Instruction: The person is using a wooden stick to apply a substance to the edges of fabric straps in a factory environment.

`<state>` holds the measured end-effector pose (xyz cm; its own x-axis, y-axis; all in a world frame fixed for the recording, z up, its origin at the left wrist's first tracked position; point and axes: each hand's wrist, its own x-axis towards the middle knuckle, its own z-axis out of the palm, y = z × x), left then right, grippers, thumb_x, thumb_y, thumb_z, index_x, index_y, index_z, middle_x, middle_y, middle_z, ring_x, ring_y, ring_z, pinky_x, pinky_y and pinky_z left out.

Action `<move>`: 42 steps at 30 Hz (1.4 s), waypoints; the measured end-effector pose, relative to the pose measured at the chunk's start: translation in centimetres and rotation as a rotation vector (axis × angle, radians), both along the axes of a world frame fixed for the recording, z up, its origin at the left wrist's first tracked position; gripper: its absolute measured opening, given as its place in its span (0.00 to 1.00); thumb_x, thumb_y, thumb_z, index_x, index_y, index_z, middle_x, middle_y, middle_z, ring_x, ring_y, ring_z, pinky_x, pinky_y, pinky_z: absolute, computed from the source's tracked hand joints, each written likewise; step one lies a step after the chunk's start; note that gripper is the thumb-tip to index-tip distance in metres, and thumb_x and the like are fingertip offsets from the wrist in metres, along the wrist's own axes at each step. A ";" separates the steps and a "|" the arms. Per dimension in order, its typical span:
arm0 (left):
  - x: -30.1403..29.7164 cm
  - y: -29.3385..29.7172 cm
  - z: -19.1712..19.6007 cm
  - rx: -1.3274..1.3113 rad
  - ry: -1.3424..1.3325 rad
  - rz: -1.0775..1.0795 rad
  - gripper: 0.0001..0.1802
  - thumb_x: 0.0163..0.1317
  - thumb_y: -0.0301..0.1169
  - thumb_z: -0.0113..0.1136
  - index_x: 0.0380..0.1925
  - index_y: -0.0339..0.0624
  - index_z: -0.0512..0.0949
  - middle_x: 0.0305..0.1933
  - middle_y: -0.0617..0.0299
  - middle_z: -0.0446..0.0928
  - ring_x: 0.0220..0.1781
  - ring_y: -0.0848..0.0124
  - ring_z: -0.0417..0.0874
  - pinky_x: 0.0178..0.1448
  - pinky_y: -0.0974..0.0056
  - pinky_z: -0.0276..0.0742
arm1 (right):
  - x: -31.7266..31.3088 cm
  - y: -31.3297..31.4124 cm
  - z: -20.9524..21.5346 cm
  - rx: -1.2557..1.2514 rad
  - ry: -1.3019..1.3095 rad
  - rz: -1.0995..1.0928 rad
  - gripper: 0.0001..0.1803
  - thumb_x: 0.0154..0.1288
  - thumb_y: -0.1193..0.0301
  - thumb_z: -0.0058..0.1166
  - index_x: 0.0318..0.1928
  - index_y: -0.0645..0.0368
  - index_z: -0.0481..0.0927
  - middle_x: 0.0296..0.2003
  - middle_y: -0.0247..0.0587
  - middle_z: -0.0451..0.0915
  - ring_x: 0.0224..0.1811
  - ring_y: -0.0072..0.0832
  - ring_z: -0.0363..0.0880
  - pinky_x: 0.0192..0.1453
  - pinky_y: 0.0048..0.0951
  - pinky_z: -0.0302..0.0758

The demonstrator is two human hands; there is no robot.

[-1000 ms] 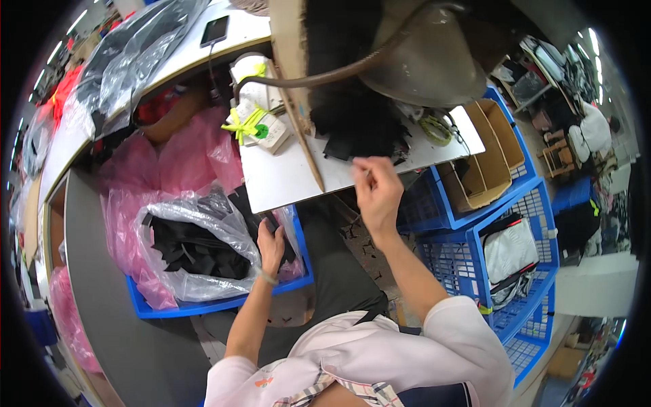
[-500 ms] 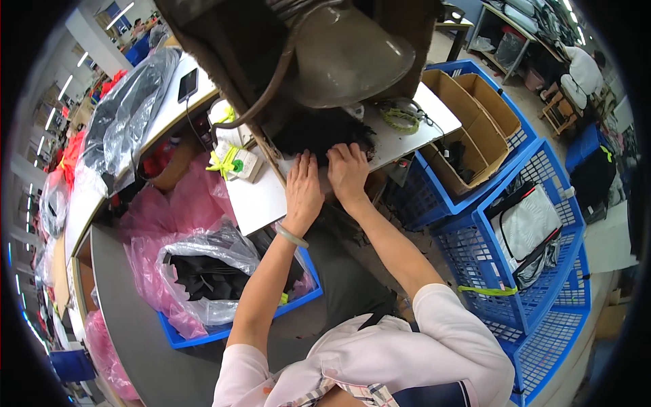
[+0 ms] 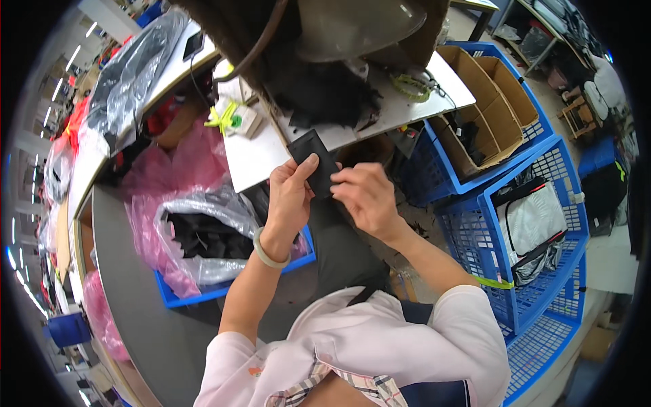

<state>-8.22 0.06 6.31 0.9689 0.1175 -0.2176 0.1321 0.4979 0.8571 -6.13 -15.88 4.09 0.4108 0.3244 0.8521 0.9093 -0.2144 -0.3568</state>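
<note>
A flat black piece of fabric [image 3: 313, 150], roughly rectangular, is held up in front of the white worktop. My left hand [image 3: 290, 190] grips its left side, with the thumb lying on top. At its right edge, the bent fingers of my right hand [image 3: 366, 195] are pinched together, slightly blurred. Beyond my hands, a dark heap of black scraps [image 3: 325, 95] lies on the worktop [image 3: 247, 159], under a cardboard hood with a clear curved shield [image 3: 359, 27].
Left of my knees, a blue crate [image 3: 196, 296] holds a plastic bag of black pieces [image 3: 207, 237]. Blue baskets [image 3: 468, 230] stand to the right, one with a cardboard box [image 3: 498, 139]. A cable [image 3: 261, 44] hangs ahead. A phone [image 3: 193, 45] lies on the left table.
My hands have come back from the dark heap toward my body. The black fabric piece is now lifted in my left hand, and my right hand has moved to its right edge.
</note>
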 end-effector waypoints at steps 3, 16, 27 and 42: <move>-1.7 -0.9 0.9 -0.058 -0.013 -0.034 0.09 0.64 0.30 0.55 0.36 0.34 0.77 0.32 0.60 0.81 0.29 0.75 0.82 0.32 0.73 0.78 | -1.3 -0.9 1.4 0.048 0.380 0.096 0.15 0.47 0.75 0.65 0.38 0.60 0.79 0.41 0.39 0.75 0.41 0.37 0.73 0.41 0.33 0.74; -3.9 0.1 0.8 0.061 0.202 -0.100 0.12 0.63 0.36 0.56 0.23 0.44 0.75 0.20 0.69 0.73 0.20 0.78 0.74 0.24 0.73 0.71 | -1.4 -1.9 3.5 -0.509 0.093 0.305 0.14 0.47 0.76 0.61 0.39 0.61 0.80 0.33 0.37 0.75 0.33 0.30 0.74 0.34 0.29 0.74; -5.5 0.2 -0.9 0.236 0.052 -0.033 0.11 0.66 0.33 0.52 0.40 0.38 0.75 0.51 0.59 0.74 0.50 0.75 0.74 0.52 0.68 0.70 | -0.4 -1.5 1.6 -0.128 0.488 0.332 0.18 0.54 0.81 0.47 0.45 0.54 0.78 0.24 0.38 0.73 0.26 0.26 0.78 0.28 0.29 0.74; -4.6 -5.1 4.4 0.706 -0.270 0.035 0.16 0.51 0.26 0.63 0.42 0.34 0.76 0.51 0.56 0.69 0.54 0.70 0.70 0.53 0.66 0.70 | -1.4 -4.6 3.0 -0.026 0.504 0.040 0.07 0.53 0.79 0.54 0.35 0.62 0.78 0.26 0.43 0.75 0.24 0.33 0.77 0.27 0.28 0.72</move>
